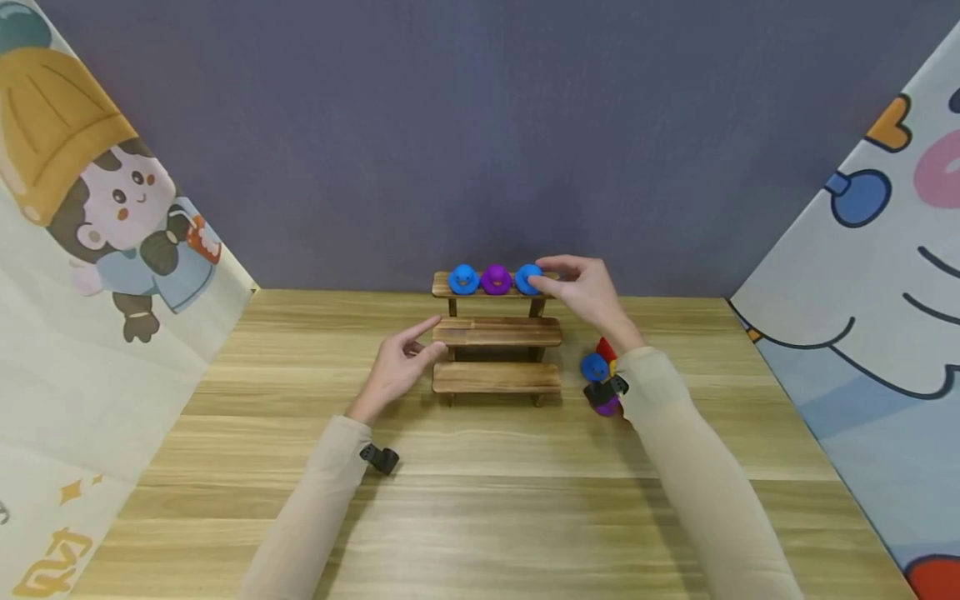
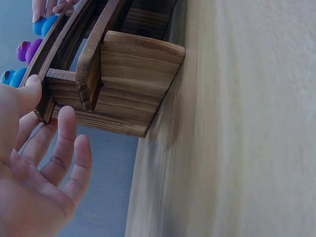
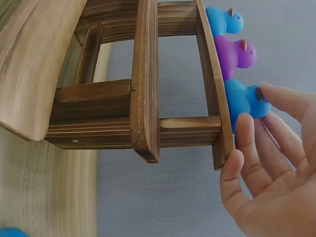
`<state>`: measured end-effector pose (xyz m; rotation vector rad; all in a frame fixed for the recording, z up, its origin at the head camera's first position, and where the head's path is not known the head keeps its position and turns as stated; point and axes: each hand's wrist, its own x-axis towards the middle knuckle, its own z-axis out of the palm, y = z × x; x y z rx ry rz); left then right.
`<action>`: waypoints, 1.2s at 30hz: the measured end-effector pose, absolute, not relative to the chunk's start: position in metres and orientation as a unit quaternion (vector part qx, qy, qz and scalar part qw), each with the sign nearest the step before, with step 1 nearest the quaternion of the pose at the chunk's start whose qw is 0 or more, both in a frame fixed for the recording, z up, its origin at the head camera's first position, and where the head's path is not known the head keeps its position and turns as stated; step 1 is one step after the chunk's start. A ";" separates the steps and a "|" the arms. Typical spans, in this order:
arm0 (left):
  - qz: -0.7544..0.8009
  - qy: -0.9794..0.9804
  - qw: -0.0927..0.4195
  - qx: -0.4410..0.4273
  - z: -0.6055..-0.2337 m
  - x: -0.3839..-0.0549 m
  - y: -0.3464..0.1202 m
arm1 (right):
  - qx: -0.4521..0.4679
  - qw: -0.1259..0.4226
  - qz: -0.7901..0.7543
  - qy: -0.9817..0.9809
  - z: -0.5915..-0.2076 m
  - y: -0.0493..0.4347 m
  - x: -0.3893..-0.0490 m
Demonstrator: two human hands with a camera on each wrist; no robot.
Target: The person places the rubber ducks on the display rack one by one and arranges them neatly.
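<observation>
A three-tier wooden stand (image 1: 497, 377) stands on the table. On its top tier sit a blue rubber duck (image 1: 463, 280) at the left, a purple rubber duck (image 1: 496, 280) in the middle and a second blue duck (image 3: 239, 101) at the right. My right hand (image 1: 585, 290) pinches that right blue duck, thumb at its head and fingers at its other side. At the stand's left end is my left hand (image 1: 399, 367), its fingers spread and loosely extended. In the left wrist view its thumb and fingertips (image 2: 66, 116) lie right at the tier's end.
Beside the stand, partly hidden under my right wrist, lies a small group of coloured toys, among them a blue one (image 1: 594, 367), a red one (image 1: 604, 348) and a purple one (image 1: 606, 407). A grey wall (image 1: 480, 150) rises behind; printed panels flank the wooden table (image 1: 480, 517).
</observation>
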<state>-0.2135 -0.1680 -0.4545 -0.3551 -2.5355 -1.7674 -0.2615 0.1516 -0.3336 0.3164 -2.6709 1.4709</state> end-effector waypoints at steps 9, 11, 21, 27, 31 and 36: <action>-0.568 -0.814 0.028 -0.123 -0.454 -0.214 -0.167 | 0.109 0.042 0.482 -0.868 -0.337 0.152 -0.264; -0.569 -0.812 0.031 -0.122 -0.454 -0.215 -0.167 | 0.110 0.045 0.482 -0.868 -0.338 0.152 -0.264; -0.590 -0.799 0.028 -0.114 -0.458 -0.217 -0.164 | 0.099 0.048 0.488 -0.866 -0.341 0.160 -0.262; -0.593 -0.796 0.030 -0.117 -0.460 -0.219 -0.164 | 0.088 0.047 0.495 -0.863 -0.340 0.173 -0.255; -0.591 -0.796 0.034 -0.122 -0.460 -0.219 -0.164 | 0.082 0.038 0.502 -0.860 -0.339 0.183 -0.250; -0.588 -0.799 0.036 -0.124 -0.459 -0.219 -0.164 | 0.067 0.032 0.503 -0.861 -0.340 0.197 -0.242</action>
